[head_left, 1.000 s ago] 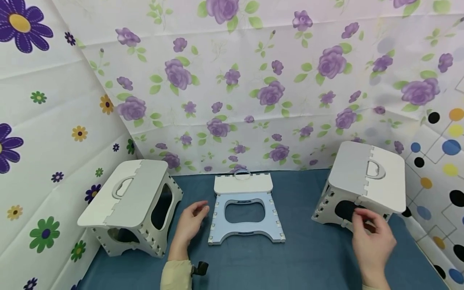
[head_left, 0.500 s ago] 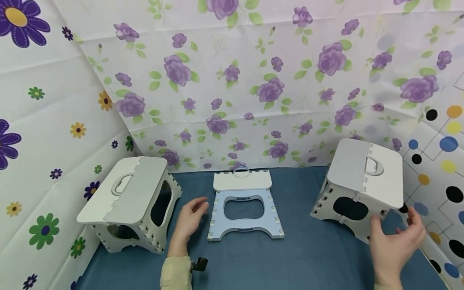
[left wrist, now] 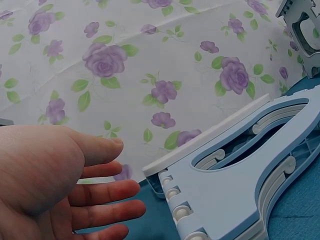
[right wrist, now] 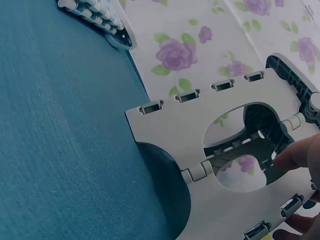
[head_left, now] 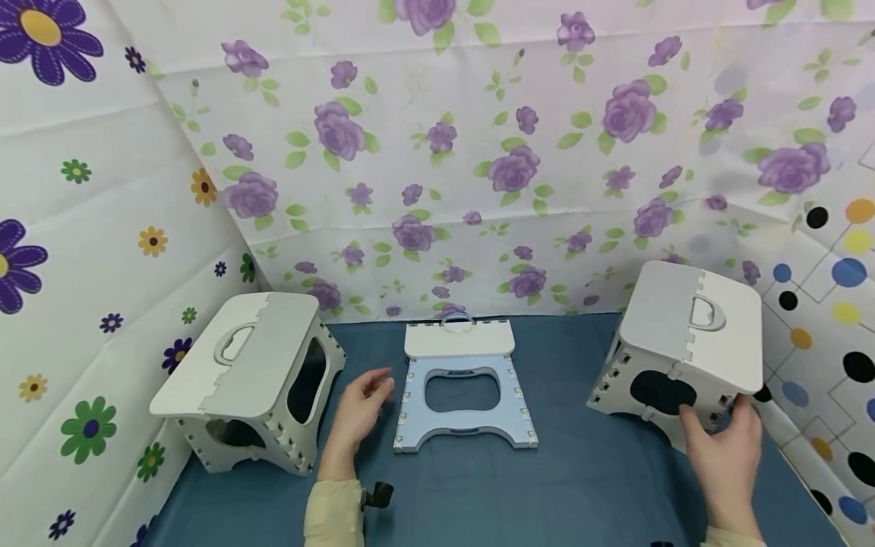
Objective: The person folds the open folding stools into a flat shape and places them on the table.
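Observation:
Standing upright at the right is a grey and white folding step stool [head_left: 656, 327] with a loop handle on top. My right hand [head_left: 728, 456] grips the near corner of its legs. In the right wrist view the thumb [right wrist: 295, 152] lies at the edge of the panel's oval opening, and the other fingers reach round the panel's outer edge. A blue and white folding stool [head_left: 465, 422] lies folded in the middle. Beside its left edge, apart from it, my left hand [head_left: 358, 406] stays with relaxed fingers, holding nothing, as the left wrist view also shows.
Another grey and white step stool [head_left: 280, 365] stands unfolded at the left, close to the left forearm. A blue cloth [head_left: 506, 494] covers the table. Flowered sheets [head_left: 424, 281] hang behind and at the left; a dotted sheet [head_left: 813, 365] borders the right side.
My right hand moved from the front opening of the right stool to beyond its right side, then back to the near corner, where it now grips. My left hand has hardly moved.

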